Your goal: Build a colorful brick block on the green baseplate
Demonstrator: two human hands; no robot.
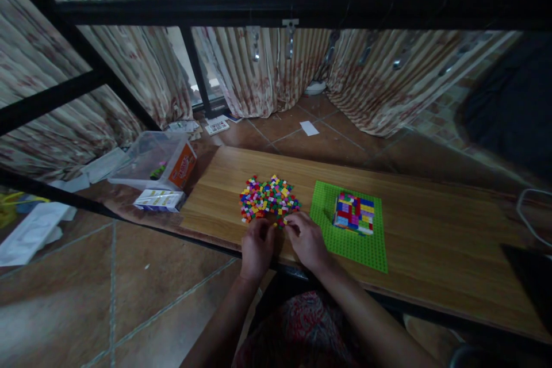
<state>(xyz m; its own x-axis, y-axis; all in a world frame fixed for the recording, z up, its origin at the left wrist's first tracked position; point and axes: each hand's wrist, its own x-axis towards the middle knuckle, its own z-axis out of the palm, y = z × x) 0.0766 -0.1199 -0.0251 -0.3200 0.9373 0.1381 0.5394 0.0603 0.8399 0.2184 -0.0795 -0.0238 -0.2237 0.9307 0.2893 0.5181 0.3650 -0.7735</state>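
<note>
A loose heap of small colourful toy bricks lies on the wooden tabletop in front of me. My left hand is at the heap's near edge with its fingers curled and closed. My right hand is just beside it, thumb and fingertips pinched near a few red and yellow bricks. Whatever sits between the fingers of either hand is too small to make out. To the right, a green baseplate carries a low, multicoloured block of joined bricks.
Left of the table are a clear plastic bin with an orange label and a small white box. A black metal frame crosses before striped curtains. Something dark lies at the table's right end.
</note>
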